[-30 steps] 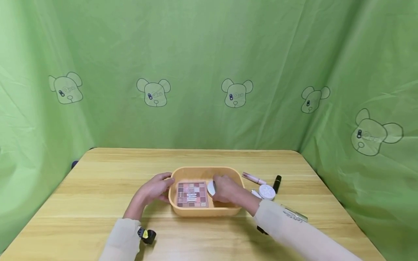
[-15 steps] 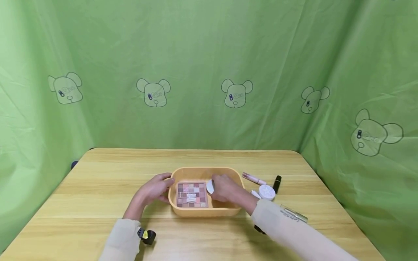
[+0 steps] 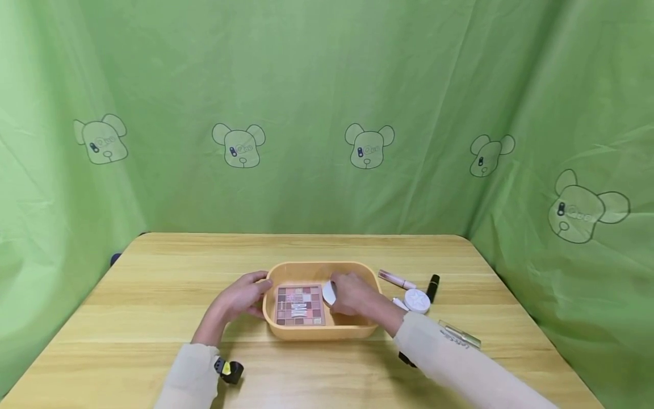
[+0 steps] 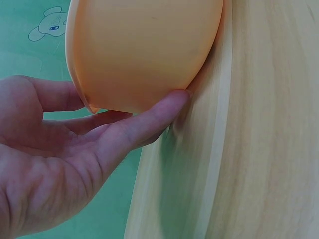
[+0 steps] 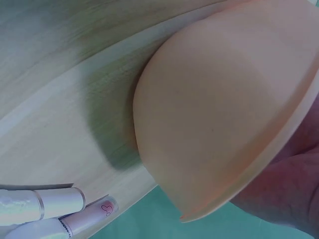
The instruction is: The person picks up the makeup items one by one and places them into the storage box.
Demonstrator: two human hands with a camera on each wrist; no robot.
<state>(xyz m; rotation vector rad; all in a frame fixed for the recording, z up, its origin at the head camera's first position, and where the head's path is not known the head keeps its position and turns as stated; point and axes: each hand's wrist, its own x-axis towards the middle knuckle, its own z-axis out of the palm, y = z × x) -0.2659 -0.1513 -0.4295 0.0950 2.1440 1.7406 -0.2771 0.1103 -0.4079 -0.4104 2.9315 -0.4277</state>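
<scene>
An orange plastic storage box (image 3: 324, 335) stands on the wooden table, and an eyeshadow palette (image 3: 300, 305) lies flat in its left half. My left hand (image 3: 242, 295) grips the box's left end. In the left wrist view its thumb is at the rim and fingers touch the outer wall. My right hand (image 3: 352, 295) reaches over the right end into the box, fingers curled at a white round disc (image 3: 328, 292) beside the palette. Part of that disc is hidden by the hand; its kind is unclear. In the right wrist view the box wall (image 5: 214, 109) covers the fingers.
Right of the box lie a pink lip gloss tube (image 3: 397, 279), a white round compact (image 3: 417, 301), a black tube (image 3: 433, 288) and a white tube (image 3: 400, 304). A clear greenish tube (image 3: 460, 334) lies by the right sleeve. Green curtain (image 3: 306, 193) surrounds the table.
My right hand and the white disc have shifted very slightly left inside the box over the last second. The left hand, palette and other cosmetics stay in place.
</scene>
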